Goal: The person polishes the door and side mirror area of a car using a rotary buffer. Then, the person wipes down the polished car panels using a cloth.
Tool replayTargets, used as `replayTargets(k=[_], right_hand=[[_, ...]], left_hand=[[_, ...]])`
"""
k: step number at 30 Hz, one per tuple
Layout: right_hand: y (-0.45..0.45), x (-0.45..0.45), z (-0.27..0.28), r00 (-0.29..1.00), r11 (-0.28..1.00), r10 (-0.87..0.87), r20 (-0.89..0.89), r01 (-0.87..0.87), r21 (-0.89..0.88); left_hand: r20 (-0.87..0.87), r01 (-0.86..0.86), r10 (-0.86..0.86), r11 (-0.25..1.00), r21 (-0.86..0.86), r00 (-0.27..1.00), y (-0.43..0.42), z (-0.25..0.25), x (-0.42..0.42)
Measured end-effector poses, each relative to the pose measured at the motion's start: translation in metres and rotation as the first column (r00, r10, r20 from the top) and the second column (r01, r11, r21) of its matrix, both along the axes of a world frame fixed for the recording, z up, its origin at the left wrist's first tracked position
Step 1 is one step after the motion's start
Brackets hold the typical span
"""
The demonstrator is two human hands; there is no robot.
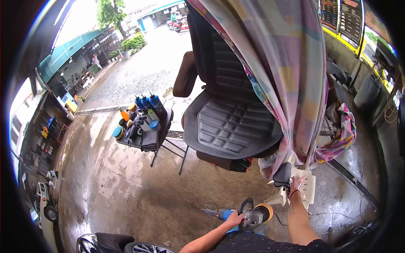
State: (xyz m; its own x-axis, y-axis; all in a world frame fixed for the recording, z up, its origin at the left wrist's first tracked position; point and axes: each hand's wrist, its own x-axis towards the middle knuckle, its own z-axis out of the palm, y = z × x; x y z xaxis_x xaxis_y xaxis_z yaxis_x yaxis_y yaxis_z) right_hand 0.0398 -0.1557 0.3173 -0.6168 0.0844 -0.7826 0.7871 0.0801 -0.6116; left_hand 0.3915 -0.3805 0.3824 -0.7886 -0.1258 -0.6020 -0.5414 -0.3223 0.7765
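Observation:
My left hand (234, 219) is closed on a blue and grey polisher (253, 217) with a round orange pad (265, 212) and a black loop handle (245, 205). The tool is held low in front of my body. My right arm stretches forward, and my right hand (297, 184) is over a white plastic chair (309, 187), its fingers seemingly extended. Just left of that hand, a dark grey object (282, 175) rests at the chair; its kind is unclear. A colourful patterned cloth (291, 84) hangs down behind the chair.
A large black padded seat (232, 122) stands ahead, partly under the cloth. To its left, a small stool (168, 120) carries blue bottles (147, 103) and cloths. A cord (337, 213) crosses the wet concrete floor at right. A vehicle wheel (147, 248) shows at the bottom edge.

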Motion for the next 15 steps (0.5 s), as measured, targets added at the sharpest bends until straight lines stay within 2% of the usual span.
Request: replayTargets(k=[1, 2, 3, 4, 8, 10, 11, 13, 14, 15], right_hand=[[-0.004, -0.002, 0.003, 1.000, 1.000, 0.004, -0.005, -0.004, 0.002], [0.003, -0.014, -0.027, 0.997, 0.997, 0.071, -0.001, -0.071, -0.041], [0.000, -0.015, -0.026, 0.991, 0.987, 0.137, 0.004, -0.137, -0.083], [-0.004, -0.015, -0.026, 1.000, 1.000, 0.010, 0.021, -0.011, 0.029], [-0.005, -0.038, -0.060, 0.996, 0.999, 0.007, -0.091, -0.004, 0.038], [-0.008, -0.039, -0.067, 0.877, 0.918, -0.385, -0.287, 0.331, -0.217], [-0.009, -0.037, -0.058, 0.876, 0.918, -0.387, -0.287, 0.335, -0.214], [-0.007, -0.018, -0.020, 0.713, 0.766, -0.597, -0.369, 0.369, -0.527], [0.000, -0.006, 0.001, 0.736, 0.780, -0.549, -0.395, 0.283, -0.558], [0.012, 0.010, 0.023, 0.732, 0.779, -0.556, -0.394, 0.294, -0.554]], left_hand=[[-0.005, -0.004, 0.004, 1.000, 0.002, 1.000, -0.002, -0.003, 0.004], [0.027, -0.037, 0.037, 0.999, 0.008, 0.999, -0.005, -0.003, 0.006], [0.061, -0.070, 0.069, 0.997, 0.015, 0.996, -0.008, -0.001, 0.008], [0.072, -0.132, 0.129, 0.990, 0.043, 0.989, -0.008, 0.001, 0.010], [0.047, -0.205, 0.204, 0.978, 0.027, 0.978, -0.012, 0.000, 0.015], [0.038, -0.220, 0.219, 0.975, 0.038, 0.975, -0.016, -0.004, 0.018], [0.040, -0.217, 0.215, 0.975, 0.040, 0.976, -0.018, -0.005, 0.017], [0.060, -0.194, 0.192, 0.981, 0.015, 0.979, -0.020, -0.009, 0.019], [0.066, -0.196, 0.195, 0.981, 0.008, 0.979, -0.021, -0.013, 0.019], [0.071, -0.185, 0.184, 0.983, 0.011, 0.980, -0.021, -0.014, 0.020]])
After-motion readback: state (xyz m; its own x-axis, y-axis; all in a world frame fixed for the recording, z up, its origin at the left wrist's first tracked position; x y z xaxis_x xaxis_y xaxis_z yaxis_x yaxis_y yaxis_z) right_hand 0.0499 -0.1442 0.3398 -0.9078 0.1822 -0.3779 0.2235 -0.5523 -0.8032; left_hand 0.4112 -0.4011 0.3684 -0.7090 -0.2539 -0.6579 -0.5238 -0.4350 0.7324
